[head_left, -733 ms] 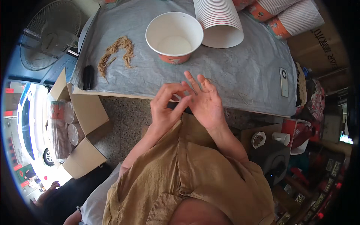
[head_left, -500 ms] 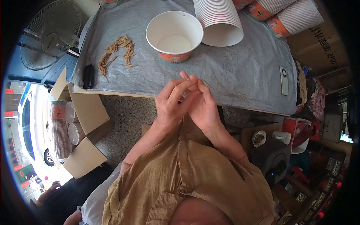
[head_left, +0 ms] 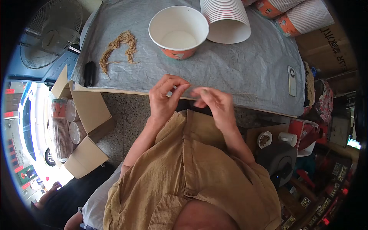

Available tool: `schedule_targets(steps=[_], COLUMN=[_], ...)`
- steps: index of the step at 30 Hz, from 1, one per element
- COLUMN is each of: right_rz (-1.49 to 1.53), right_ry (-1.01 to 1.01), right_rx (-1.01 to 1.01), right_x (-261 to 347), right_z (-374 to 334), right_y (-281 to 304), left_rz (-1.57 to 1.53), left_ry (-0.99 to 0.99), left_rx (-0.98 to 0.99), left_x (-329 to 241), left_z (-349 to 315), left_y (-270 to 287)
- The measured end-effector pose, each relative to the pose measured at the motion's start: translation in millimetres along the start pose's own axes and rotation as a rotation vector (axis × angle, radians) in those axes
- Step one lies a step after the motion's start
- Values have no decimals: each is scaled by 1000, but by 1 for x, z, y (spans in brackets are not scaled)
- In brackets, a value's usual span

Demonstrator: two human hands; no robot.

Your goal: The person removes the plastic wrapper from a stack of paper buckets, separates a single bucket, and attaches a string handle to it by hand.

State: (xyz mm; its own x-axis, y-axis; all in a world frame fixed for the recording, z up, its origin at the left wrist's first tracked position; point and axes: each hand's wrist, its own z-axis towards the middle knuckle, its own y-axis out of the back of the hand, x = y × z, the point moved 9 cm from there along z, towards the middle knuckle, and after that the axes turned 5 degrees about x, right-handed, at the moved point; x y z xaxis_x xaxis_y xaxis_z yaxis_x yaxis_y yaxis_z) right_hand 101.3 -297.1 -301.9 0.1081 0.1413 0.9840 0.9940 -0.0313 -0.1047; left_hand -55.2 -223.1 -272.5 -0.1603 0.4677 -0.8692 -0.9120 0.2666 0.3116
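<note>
Over the table's front edge, my left hand (head_left: 165,96) is closed in a pinch, thumb against forefinger; whatever sits between the tips is too small to make out. A short gap to its right, my right hand (head_left: 217,106) has bent fingers, with the tips smeared by motion. Beyond both hands stands a large white paper bowl (head_left: 178,34) with an orange outer band; its inside shows nothing but white. To the far left lies a bundle of tan, stringy fibres (head_left: 115,46), curved like an arch. A few thin strands (head_left: 247,95) rest near the right hand.
A stack of paper bowls (head_left: 226,19) lies beside the single bowl, with more stacks (head_left: 304,19) at the back right. A phone (head_left: 292,80) and a black object (head_left: 89,74) flank the grey-covered table. An open carton (head_left: 90,115) and a fan (head_left: 51,36) stand left.
My hands, together before, have come apart: the left shifted slightly left, the right moved right and nearer my body. The bowls and fibres stay in place, while the view has tilted slightly.
</note>
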Motion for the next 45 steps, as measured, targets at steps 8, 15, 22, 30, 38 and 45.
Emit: schedule_targets(steps=[8, 15, 22, 30, 38, 45], right_rz=[-777, -293, -552, -645, -298, -179], right_ry=[636, 450, 576, 591, 397, 326], right_rx=[-227, -123, -174, -170, -185, -181], right_x=[69, 37, 51, 49, 26, 18], right_z=[0, 9, 2, -2, 4, 9], right_y=[-9, -9, -12, -14, -1, 4], left_rz=[-389, -487, -533, -445, -512, -539], left_ry=[237, 356, 580, 511, 476, 505], left_rx=[95, 170, 315, 366, 350, 342], left_x=[21, 21, 36, 31, 34, 34], left_z=[-3, -10, -20, -16, -17, -14], left_y=[-3, -5, -19, -31, -31, -31])
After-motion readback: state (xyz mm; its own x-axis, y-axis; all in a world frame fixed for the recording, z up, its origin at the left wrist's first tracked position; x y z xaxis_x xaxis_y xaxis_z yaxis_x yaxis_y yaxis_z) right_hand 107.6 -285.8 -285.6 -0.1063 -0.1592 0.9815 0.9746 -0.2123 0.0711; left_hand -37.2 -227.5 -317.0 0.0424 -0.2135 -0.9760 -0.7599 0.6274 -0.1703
